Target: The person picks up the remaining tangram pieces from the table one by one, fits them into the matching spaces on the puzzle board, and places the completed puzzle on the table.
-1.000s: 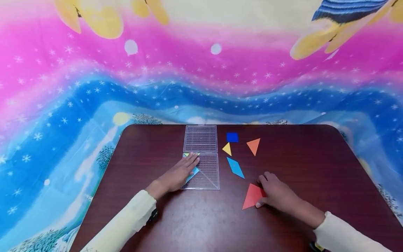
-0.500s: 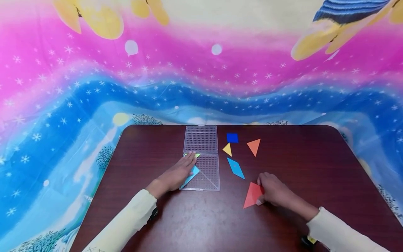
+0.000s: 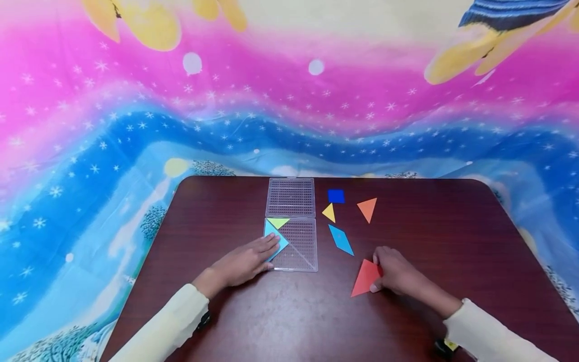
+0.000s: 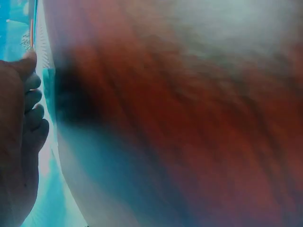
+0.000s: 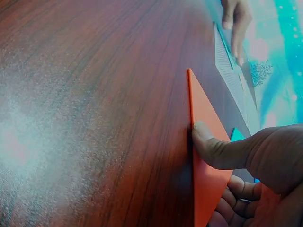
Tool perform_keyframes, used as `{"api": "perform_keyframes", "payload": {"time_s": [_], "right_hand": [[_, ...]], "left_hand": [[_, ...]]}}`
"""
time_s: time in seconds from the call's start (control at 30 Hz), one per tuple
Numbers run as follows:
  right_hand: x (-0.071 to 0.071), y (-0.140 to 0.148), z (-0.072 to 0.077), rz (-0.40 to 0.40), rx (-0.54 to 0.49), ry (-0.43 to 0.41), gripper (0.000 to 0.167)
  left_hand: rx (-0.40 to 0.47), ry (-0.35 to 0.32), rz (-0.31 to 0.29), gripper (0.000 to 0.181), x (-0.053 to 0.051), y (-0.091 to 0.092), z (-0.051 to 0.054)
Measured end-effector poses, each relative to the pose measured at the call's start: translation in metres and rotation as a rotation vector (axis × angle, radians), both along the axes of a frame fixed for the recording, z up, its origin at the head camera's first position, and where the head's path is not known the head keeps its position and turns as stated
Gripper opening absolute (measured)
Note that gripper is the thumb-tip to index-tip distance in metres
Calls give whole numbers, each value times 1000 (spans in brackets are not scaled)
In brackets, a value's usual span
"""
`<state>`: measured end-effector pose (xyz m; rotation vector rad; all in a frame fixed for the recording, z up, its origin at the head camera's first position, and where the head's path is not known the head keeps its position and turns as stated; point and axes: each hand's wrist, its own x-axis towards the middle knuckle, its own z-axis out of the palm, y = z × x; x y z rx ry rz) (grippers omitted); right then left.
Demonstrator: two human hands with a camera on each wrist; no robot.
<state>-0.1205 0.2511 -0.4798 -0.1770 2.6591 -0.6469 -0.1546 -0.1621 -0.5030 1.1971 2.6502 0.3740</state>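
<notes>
A clear gridded plastic case lies unfolded on the table. In its near half are a light blue triangle and a yellow-green triangle. My left hand rests on the light blue triangle with its fingers extended and the thumb by the case's near edge. At the right, my right hand pinches a red triangle by its right side. In the right wrist view the thumb lies on the face of the red triangle, with the fingers curled beneath.
Right of the case lie a dark blue square, a yellow triangle, an orange triangle and a blue parallelogram. A patterned cloth hangs behind the brown table.
My left hand has slid back toward the near edge of the case, uncovering the yellow-green triangle and more of the light blue one. My right thumb and fingers have closed on the red triangle, which has shifted slightly.
</notes>
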Motion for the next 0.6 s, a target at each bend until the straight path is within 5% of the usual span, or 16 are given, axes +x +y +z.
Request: {"api": "perform_keyframes", "payload": {"time_s": [0.2,0.4,0.6], "right_hand": [[-2,5,4,-11,-59,-29,41],[-12,13,9,113,-89,-55,20],[-23,21,11,176,-167,-150,20]], "left_hand": [[-34,-34,-6,69,4,-1,-3],[-58,-41,-20,67,4,-4,-1],[-72,-89,-44,65,1,-7,1]]}}
